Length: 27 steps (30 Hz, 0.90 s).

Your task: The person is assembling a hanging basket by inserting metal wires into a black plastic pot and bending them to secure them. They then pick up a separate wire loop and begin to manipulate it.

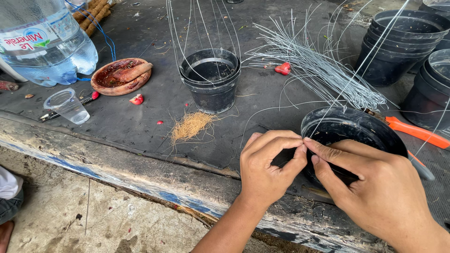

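The wired pot (211, 79) stands mid-table (140, 122). Left of it lie a wooden bowl (122, 76), a plastic cup (68, 106) and a water bottle (44, 40). Before it lies a fibre tuft (190, 125). To its right lie loose wires (318, 65), then stacked pots (398, 44); nearer right, both hands (267, 166) (375, 187) meet at another pot's (356, 129) rim.

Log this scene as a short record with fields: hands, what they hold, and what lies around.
left hand: pinching a thin wire at the pot rim
right hand: pinching the same wire, fingertips meeting the left
black pot: under both hands, on the bench edge
wire bundle: loose behind the pot
orange pliers: right of the pot
second pot: wires already rising from it
fibre tuft: in front of the second pot
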{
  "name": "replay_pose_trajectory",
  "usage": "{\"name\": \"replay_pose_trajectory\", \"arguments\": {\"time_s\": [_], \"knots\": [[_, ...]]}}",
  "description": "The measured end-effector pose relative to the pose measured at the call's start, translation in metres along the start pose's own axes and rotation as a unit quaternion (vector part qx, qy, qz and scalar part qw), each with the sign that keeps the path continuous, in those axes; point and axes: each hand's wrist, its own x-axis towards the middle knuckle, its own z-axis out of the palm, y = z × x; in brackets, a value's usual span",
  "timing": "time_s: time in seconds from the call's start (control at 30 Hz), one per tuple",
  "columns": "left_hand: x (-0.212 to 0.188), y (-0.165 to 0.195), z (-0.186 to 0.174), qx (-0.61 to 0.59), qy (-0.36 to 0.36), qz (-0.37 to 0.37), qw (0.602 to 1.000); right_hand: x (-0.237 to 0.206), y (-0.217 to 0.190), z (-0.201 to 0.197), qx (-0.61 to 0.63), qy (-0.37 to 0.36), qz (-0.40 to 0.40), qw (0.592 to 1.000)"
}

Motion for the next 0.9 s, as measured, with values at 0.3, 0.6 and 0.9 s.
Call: {"name": "replay_pose_trajectory", "arguments": {"time_s": [0.3, 0.6, 0.9], "knots": [[-0.001, 0.006, -0.004, 0.067, 0.023, 0.067, 0.995, -0.003, -0.003, 0.0, 0.004, 0.003, -0.002, 1.0], [-0.003, 0.019, -0.007, 0.124, 0.022, 0.109, 0.986, -0.003, -0.004, -0.003, 0.011, -0.032, 0.029, 0.999], [-0.005, 0.025, -0.007, 0.174, 0.021, 0.136, 0.975, -0.002, -0.011, -0.013, 0.031, -0.09, 0.105, 0.99]]}}
